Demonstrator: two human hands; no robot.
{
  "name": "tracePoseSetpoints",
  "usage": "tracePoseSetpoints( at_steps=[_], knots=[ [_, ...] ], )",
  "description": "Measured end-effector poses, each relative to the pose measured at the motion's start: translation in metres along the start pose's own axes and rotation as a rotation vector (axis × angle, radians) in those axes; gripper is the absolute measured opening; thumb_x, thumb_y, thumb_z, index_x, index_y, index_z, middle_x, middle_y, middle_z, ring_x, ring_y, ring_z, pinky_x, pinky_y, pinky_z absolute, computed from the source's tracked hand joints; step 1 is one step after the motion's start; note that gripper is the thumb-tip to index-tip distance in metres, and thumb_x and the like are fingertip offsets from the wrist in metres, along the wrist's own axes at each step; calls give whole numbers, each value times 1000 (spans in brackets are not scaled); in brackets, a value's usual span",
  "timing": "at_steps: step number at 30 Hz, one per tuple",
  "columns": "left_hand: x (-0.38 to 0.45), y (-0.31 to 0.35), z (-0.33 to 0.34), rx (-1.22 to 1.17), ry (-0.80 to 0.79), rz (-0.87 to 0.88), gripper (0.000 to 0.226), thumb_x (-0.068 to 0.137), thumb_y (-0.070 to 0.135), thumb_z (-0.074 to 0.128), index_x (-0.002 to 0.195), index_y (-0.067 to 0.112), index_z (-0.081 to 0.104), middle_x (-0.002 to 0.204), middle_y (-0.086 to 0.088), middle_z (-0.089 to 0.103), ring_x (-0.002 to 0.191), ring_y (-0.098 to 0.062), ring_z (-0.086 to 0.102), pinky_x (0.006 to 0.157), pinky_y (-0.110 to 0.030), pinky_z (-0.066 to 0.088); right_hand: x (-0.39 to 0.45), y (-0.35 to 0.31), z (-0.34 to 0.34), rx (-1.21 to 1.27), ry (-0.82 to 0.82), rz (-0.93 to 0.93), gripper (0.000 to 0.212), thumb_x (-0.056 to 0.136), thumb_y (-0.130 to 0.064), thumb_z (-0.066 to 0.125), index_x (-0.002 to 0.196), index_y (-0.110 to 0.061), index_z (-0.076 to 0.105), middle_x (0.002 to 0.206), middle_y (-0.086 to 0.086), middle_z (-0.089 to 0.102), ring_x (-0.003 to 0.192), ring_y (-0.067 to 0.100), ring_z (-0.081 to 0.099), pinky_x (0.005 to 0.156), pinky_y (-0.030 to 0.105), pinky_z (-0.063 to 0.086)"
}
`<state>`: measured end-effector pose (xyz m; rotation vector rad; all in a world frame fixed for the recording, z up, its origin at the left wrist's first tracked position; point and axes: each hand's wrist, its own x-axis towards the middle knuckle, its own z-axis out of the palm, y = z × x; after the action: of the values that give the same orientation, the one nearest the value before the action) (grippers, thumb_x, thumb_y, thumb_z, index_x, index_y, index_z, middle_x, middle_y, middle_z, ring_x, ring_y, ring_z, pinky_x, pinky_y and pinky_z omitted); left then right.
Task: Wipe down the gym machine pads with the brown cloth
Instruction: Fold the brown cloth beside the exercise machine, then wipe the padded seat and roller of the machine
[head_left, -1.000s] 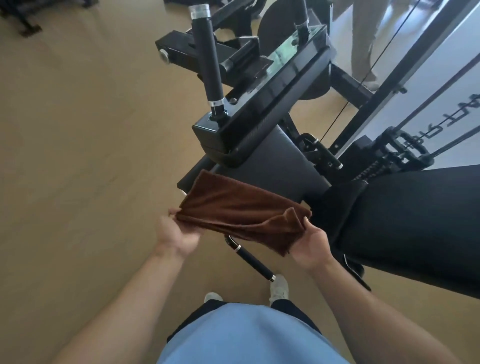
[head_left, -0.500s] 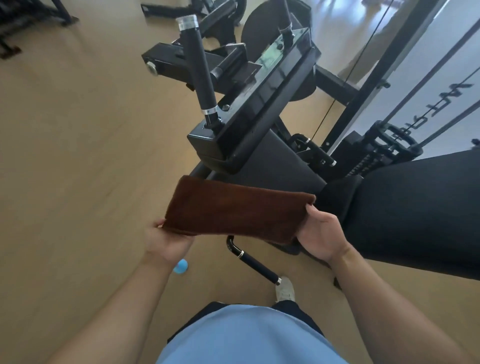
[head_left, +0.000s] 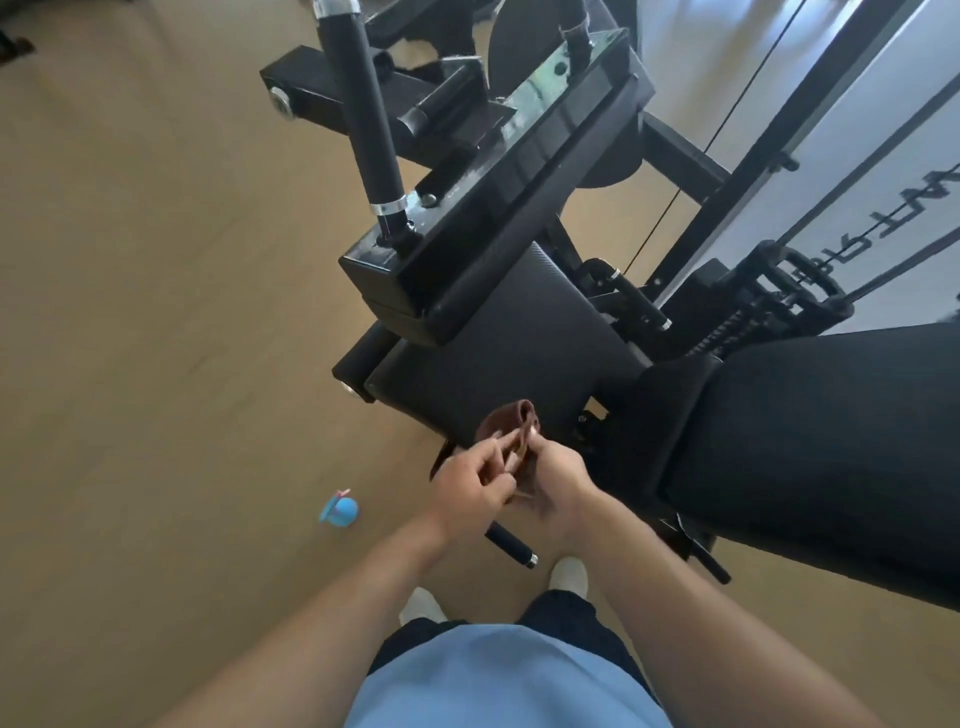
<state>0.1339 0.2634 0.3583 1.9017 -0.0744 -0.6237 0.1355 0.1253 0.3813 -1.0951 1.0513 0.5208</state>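
The brown cloth (head_left: 511, 422) is folded up small between my two hands, in front of the black seat pad (head_left: 498, 343) of the gym machine. My left hand (head_left: 470, 486) pinches the cloth with its fingers, and my right hand (head_left: 556, 480) grips it from the other side. Most of the cloth is hidden between the hands; only a folded end sticks up above them. A large black back pad (head_left: 810, 441) stretches off to the right. Both hands hover just short of the seat pad's near edge.
A black padded block (head_left: 467, 228) with an upright black handle (head_left: 363, 114) sits above the seat pad. Cables and the weight-stack frame (head_left: 769, 291) stand at right. A small blue object (head_left: 340, 510) lies on the tan floor at left. A short handle (head_left: 511, 544) pokes out below my hands.
The cloth was stretched wide between my hands; now my hands have come together and the cloth is folded small between them. The view has shifted slightly.
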Motion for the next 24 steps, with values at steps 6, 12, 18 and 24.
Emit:
tracePoseSetpoints(
  at_steps=[6, 12, 18, 24],
  knots=[
    [22, -7, 42, -211, 158, -83, 28, 94, 35, 49, 80, 18, 67, 126, 1, 70, 126, 0, 56, 98, -10, 44, 41, -20, -28, 22, -79, 56, 36, 97, -41, 63, 120, -13, 71, 107, 15, 77, 97, 36, 73, 87, 53, 58],
    [56, -53, 66, -249, 672, -309, 17, 98, 19, 58, 82, 18, 53, 112, 4, 70, 88, 2, 62, 86, -24, 52, 99, -48, -18, -280, -28, -417, 17, 103, -38, 54, 93, -50, 62, 103, -21, 67, 98, 5, 63, 99, 38, 49],
    [80, -114, 77, -114, 774, -382, 18, 95, 17, 56, 105, 32, 57, 102, 3, 66, 94, -16, 64, 86, -42, 53, 189, -26, 13, -1203, -412, -758, 68, 93, -74, 38, 154, -45, 31, 168, -16, 15, 155, 14, 16, 124, 42, 23],
    [98, -189, 87, 82, 833, -501, 41, 93, 12, 59, 132, 18, 50, 131, 5, 52, 126, -23, 49, 104, -41, 43, 273, 17, 37, -1609, -241, -1195, 80, 97, -74, 26, 161, -36, -3, 170, -2, -12, 154, 27, -21, 126, 51, -8]
  ],
)
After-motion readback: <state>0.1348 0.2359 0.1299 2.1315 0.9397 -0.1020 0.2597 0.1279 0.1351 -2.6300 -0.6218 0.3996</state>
